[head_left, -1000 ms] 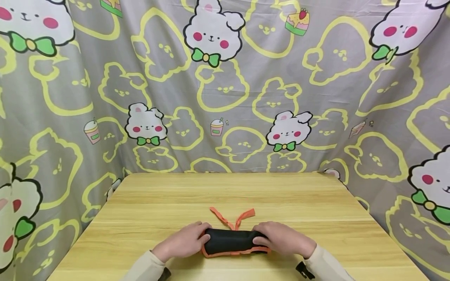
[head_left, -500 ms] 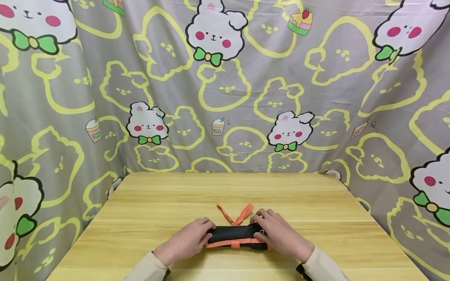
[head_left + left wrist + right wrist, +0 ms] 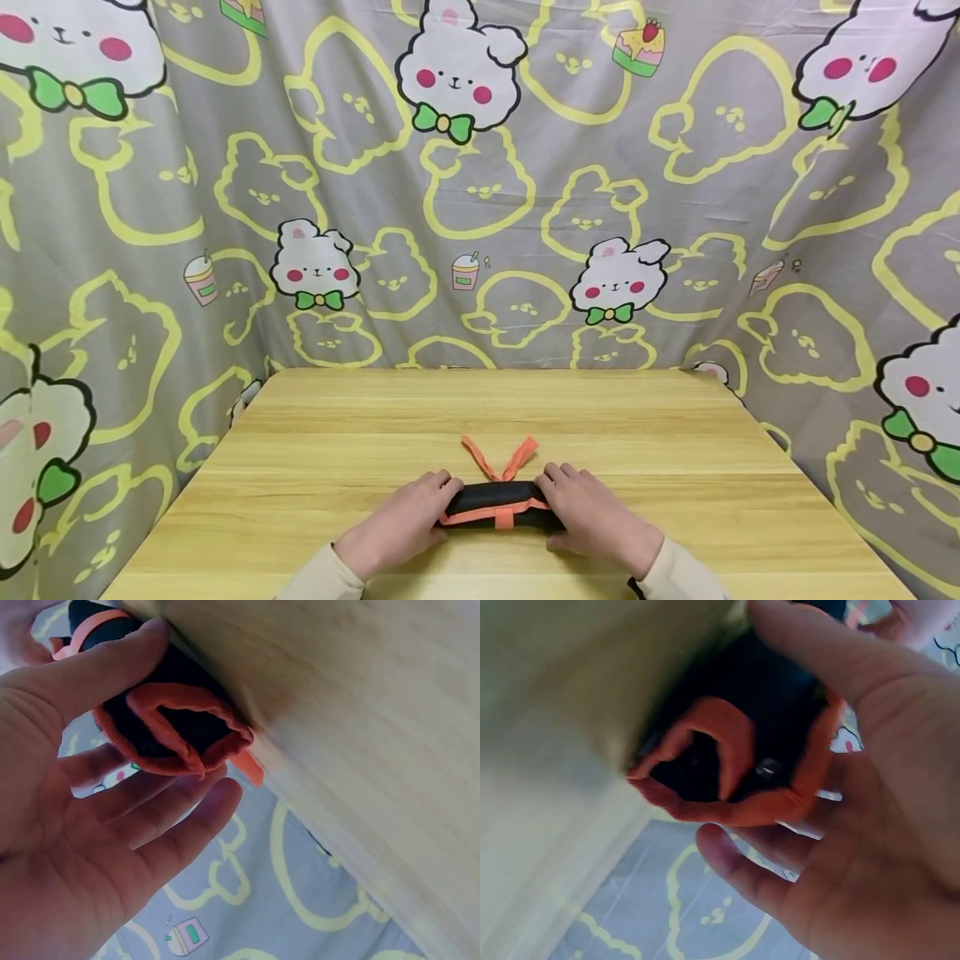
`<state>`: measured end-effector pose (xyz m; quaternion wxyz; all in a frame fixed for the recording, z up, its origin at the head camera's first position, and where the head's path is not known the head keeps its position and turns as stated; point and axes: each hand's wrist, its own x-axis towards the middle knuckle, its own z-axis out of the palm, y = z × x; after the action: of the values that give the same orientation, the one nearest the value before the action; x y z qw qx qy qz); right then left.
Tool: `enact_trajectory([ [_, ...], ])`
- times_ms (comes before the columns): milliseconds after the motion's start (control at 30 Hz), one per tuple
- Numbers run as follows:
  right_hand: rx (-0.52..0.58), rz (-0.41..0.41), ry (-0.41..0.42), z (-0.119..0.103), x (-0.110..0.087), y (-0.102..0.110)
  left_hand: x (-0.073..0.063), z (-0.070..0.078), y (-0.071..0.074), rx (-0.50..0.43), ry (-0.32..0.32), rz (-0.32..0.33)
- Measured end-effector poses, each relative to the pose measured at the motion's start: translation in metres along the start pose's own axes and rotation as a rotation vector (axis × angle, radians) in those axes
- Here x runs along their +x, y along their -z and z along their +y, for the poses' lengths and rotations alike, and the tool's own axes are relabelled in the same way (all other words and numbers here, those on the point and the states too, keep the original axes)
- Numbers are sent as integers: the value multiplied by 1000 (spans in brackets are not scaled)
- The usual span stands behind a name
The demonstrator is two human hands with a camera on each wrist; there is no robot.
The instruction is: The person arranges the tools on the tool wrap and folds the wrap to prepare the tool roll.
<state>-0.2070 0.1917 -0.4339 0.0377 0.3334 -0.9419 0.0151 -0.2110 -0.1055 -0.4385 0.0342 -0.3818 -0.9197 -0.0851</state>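
Observation:
A black fabric roll (image 3: 480, 498) with orange edging lies crosswise on the wooden table, close to the front. Two orange tie straps (image 3: 519, 457) spread in a V from its far side. My left hand (image 3: 408, 518) grips its left end, thumb on the near side and fingers over the far side. At the other end my right hand (image 3: 600, 515) holds it the same way. Both wrist views show the roll's end (image 3: 191, 731) as a coiled opening with orange binding, dark inside. A short orange band (image 3: 504, 518) crosses the near face.
The wooden table (image 3: 322, 417) reaches back to a grey curtain (image 3: 480, 208) printed with rabbits and yellow outlines. The curtain also hangs along the left and right sides.
The roll has become narrower, its orange edge turning up from the near bottom onto the front face. Both thumbs have moved from the top down to the near side.

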Motion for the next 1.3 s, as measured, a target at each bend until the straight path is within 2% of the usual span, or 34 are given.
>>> enact_trajectory([
  [133,11,5,-5,0,1,-4,0,0,1,-14,0,-15],
  [267,69,-19,11,3,0,-1,1,-4,5,-103,-2,-70],
  [500,280,-110,42,11,-6,12,-3,-10,15,-296,-21,-159],
  [700,447,-182,62,19,-8,18,-6,-14,19,-366,-36,-193],
  [833,475,-174,47,23,-6,14,-5,-16,17,-392,-11,-188],
  [967,443,-123,-43,23,-2,9,-4,-17,14,-354,48,-145],
  [1067,363,-54,-82,21,-1,5,-4,-15,12,-224,77,-79],
  [1200,221,87,-67,20,0,0,-3,-10,9,-16,53,58],
  [1300,150,178,-14,19,2,-2,-1,-5,9,65,10,145],
])
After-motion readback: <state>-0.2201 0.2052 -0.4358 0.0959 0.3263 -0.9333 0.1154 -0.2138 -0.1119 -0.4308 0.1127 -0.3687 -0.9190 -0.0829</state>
